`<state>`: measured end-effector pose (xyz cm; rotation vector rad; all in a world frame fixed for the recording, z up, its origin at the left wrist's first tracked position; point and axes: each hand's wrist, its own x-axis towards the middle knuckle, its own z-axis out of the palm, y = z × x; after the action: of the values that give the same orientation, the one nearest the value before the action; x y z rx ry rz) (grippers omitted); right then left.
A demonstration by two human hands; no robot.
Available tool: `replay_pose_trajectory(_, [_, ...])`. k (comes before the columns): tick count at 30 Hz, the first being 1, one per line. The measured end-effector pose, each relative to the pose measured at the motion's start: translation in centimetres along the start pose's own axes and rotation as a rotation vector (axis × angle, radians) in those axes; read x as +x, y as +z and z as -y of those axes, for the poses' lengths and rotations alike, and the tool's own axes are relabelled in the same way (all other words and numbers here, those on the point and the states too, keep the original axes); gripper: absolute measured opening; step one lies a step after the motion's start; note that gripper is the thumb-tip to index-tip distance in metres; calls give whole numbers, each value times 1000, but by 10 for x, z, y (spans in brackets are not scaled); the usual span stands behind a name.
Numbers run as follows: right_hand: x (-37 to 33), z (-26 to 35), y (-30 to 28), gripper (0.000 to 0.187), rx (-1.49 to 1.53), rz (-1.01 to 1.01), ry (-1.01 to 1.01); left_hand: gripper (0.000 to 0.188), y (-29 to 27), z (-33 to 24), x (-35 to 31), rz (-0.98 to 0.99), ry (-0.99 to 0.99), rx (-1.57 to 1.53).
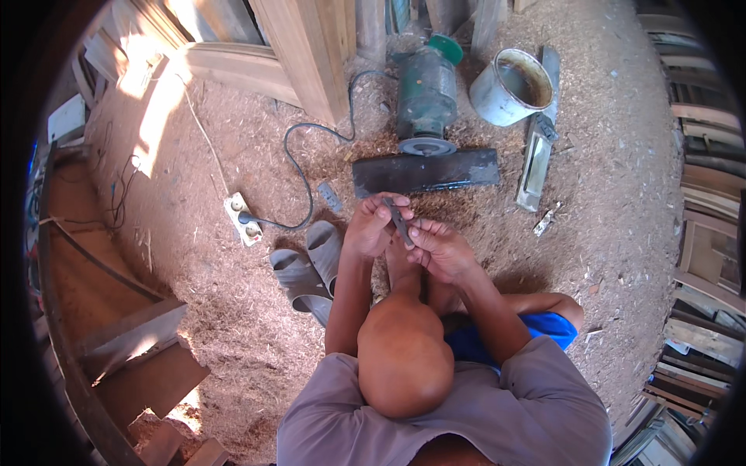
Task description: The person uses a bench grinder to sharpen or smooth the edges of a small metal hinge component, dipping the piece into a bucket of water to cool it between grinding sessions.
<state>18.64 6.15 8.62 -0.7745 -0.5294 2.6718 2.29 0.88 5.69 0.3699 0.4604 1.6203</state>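
Observation:
Both my hands meet in front of my raised knee, closed on a narrow, dark, flat piece that looks like metal. My left hand grips its far end between thumb and fingers. The near end is pinched by my right hand. Just beyond the hands lies a long dark slab with a wet sheen. Behind the slab is a green electric motor, with a round grey disc on its near end.
A white bucket holding liquid stands right of the motor, beside a long narrow board. To the left are grey sandals and a white power strip with a dark cord. Stacked timber lines the right side.

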Motion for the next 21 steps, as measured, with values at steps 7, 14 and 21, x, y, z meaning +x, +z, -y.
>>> replay_pose_trajectory(7, [-4, 5, -1, 17, -67, -17, -4, 43, 5, -2, 0, 19, -41, -28])
replay_pose_trajectory(14, [-6, 4, 1, 19, -84, 4, 29, 47, -14, 4, -5, -22, -13, 32])
replay_pose_trajectory(21, [-6, 5, 1, 17, -55, -8, 22, 52, -9, 2, -2, 22, -59, -7])
